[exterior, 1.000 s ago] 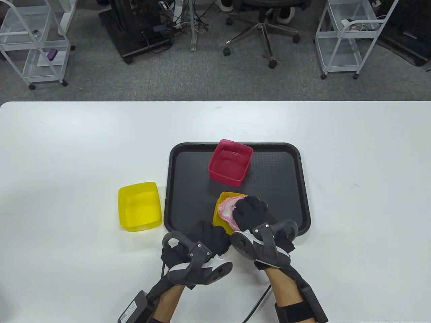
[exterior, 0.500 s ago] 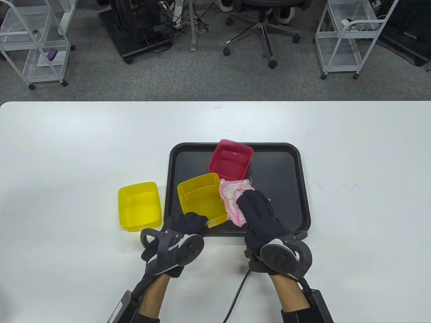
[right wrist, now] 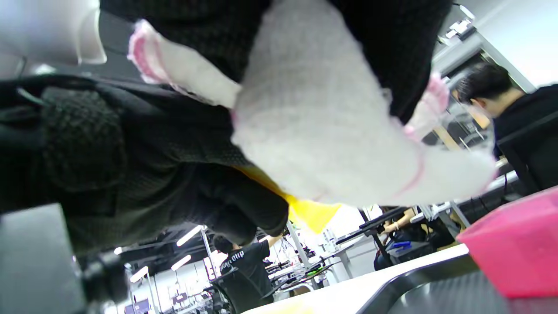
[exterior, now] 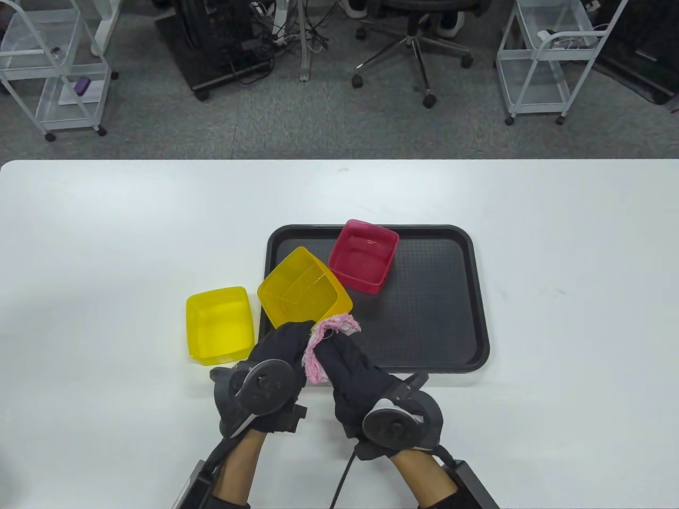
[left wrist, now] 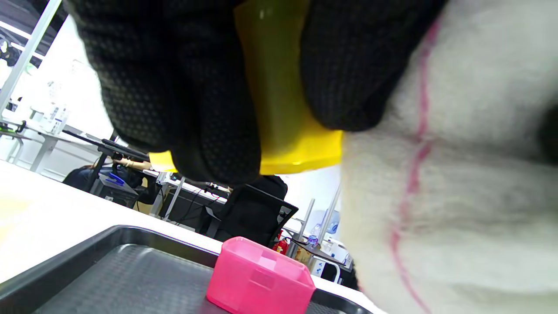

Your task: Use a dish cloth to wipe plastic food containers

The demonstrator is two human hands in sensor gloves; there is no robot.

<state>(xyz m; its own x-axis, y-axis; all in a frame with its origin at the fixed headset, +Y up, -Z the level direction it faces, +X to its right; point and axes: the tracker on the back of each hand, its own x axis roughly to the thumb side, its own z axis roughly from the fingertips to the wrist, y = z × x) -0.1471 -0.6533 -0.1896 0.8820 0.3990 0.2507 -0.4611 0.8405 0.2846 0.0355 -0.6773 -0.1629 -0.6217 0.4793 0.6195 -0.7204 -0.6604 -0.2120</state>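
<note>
Above the black tray's (exterior: 424,297) near-left corner, the left hand (exterior: 276,352) grips 1 yellow container (exterior: 302,286); the right hand (exterior: 350,371) clutches the dish cloth (exterior: 331,331). A pink container (exterior: 363,256) sits on the tray's far side; another yellow tub (exterior: 219,324) stands left of the tray.

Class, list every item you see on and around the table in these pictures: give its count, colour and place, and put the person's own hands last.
Yellow plastic food containers: two. One held tilted over the tray's left edge; one resting on the white table left of the tray.
Pink plastic food container: one, upright on the tray's far part.
Black plastic tray: one, centre of the table.
White dish cloth with pink edging: one, bunched in the right hand against the held container's near side.
White table: one, under everything.
White wire carts: two, on the floor beyond the table, far left and far right.
Black office chair: one, beyond the table.
Left hand: black glove, grips the held yellow container.
Right hand: black glove, holds the cloth.
</note>
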